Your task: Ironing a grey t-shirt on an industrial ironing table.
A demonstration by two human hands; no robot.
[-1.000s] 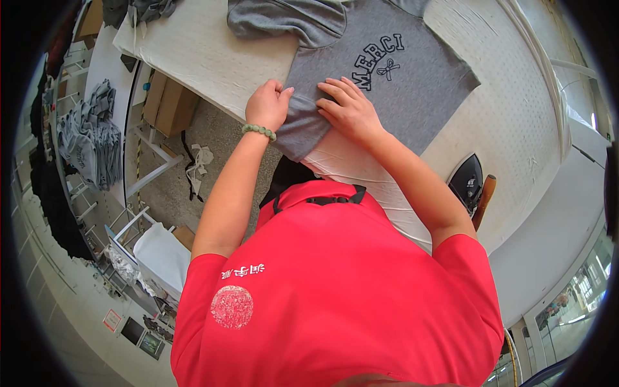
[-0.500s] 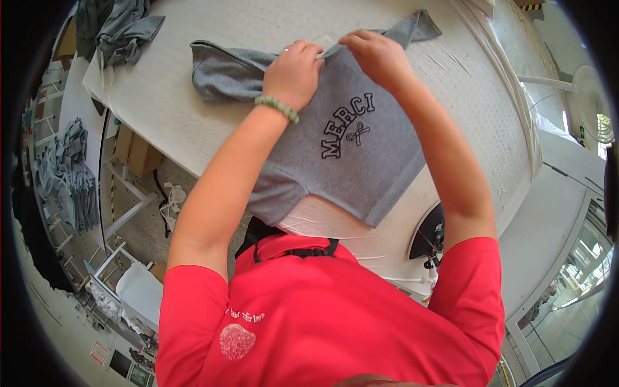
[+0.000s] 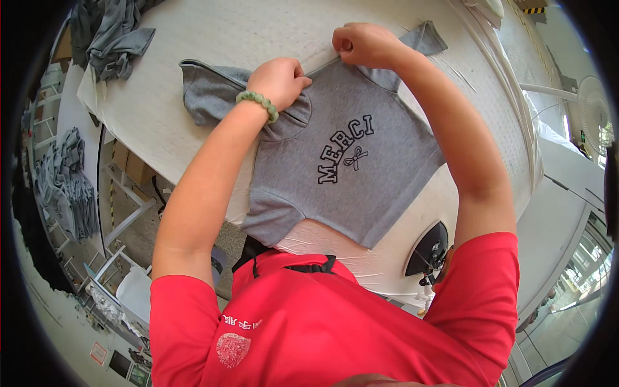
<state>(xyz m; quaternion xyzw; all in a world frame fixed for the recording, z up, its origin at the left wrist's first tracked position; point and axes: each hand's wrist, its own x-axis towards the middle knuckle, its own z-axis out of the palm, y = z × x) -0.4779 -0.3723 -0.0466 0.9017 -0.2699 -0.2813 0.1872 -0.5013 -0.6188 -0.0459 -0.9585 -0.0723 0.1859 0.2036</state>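
Observation:
A grey hooded sweatshirt (image 3: 387,174) with dark outlined lettering and a small bow lies front up on the white-covered table. Its hood is spread toward the left, with one sleeve at the far right and another near my body. My left hand (image 3: 278,80), with a green bead bracelet at the wrist, is closed on the cloth at the base of the hood. Farther off and to the right, my right hand (image 3: 367,45) pinches the upper edge of the sweatshirt near the shoulder. A taut edge of cloth runs between the two hands.
More grey garments (image 3: 119,39) are heaped at the table's far left corner. A pile of grey clothes (image 3: 64,187) hangs at the left beyond the table. An iron-shaped black object (image 3: 429,248) sits by the near right edge. A white fan (image 3: 593,106) stands at the right.
My hands have moved apart, the left one toward me and leftward, the right one slightly away. The sweatshirt has shifted a little toward me, and its neck area is more spread out.

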